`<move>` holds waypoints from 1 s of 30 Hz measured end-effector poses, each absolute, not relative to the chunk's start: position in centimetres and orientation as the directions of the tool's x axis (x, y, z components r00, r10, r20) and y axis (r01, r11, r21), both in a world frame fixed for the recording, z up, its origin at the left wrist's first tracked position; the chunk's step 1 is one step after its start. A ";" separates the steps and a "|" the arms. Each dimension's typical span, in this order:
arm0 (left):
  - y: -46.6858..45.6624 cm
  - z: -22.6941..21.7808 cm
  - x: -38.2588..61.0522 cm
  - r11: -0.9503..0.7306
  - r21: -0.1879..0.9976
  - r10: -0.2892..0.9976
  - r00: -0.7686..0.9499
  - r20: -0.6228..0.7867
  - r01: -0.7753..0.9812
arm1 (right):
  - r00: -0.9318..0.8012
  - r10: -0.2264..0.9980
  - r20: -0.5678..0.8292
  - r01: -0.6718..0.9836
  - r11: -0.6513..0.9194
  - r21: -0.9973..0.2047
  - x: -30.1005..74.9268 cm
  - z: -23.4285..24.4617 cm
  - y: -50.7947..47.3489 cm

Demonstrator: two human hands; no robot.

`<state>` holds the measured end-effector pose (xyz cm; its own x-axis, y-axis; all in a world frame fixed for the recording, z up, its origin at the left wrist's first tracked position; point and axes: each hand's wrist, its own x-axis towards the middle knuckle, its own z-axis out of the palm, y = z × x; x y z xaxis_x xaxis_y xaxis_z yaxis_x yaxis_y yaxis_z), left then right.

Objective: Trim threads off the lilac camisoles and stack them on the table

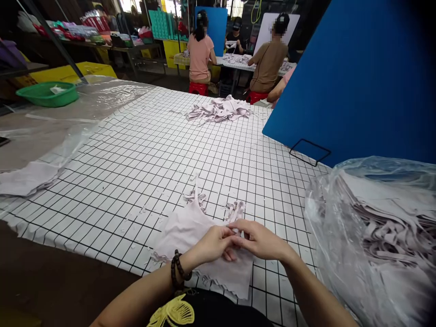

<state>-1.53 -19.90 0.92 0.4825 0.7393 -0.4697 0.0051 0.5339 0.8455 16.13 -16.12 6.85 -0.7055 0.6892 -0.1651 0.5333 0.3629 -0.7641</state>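
Note:
A stack of pale pink strappy camisoles (185,229) lies flat near the table's front edge, straps pointing away from me. Two bunches of straps (235,210) curl at its far side. Over the right part of the stack, my left hand (216,243), with a dark bead bracelet at the wrist, has its fingers closed in a pinch. My right hand (260,238) meets it there, thumb and fingers pinched together. Both seem to grip the edge of the top camisole near a strap; the exact spot between the fingertips is hidden.
Clear plastic bag (327,236) with more pale pink garments stands at the right. A blue board (354,86) rises behind it, near a black wire frame (309,152). A garment heap (221,109) lies at the table's far end. Green basket (47,94) sits left. Several people work beyond.

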 end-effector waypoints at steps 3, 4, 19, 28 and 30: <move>-20.7 0.5 -1.5 0.526 0.841 0.723 0.454 -0.521 0.129 | -0.729 0.619 -0.292 0.524 0.230 -0.820 16.0 6.4 -15.9; -21.0 0.4 -1.6 0.525 0.835 0.716 0.445 -0.538 0.164 | -0.714 0.620 -0.325 0.532 0.180 -0.827 16.1 6.1 -15.8; -21.4 -0.1 -4.0 0.111 0.824 0.943 0.204 -0.264 0.555 | -0.533 0.770 -0.351 0.573 0.022 -0.819 15.9 2.5 -15.9; -21.1 -0.4 -4.0 0.111 0.829 0.945 0.202 -0.259 0.547 | -0.490 0.808 -0.328 0.588 0.028 -0.809 14.2 1.7 -16.1; -21.1 -0.4 -4.0 0.114 0.831 0.945 0.198 -0.259 0.544 | -0.491 0.815 -0.307 0.593 0.055 -0.803 14.0 1.6 -16.2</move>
<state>-3.95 -21.11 -0.39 0.1977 0.9453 -0.2595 0.5439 0.1144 0.8313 14.02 -16.15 1.61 -0.4914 0.8150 -0.3070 0.5931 0.0551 -0.8032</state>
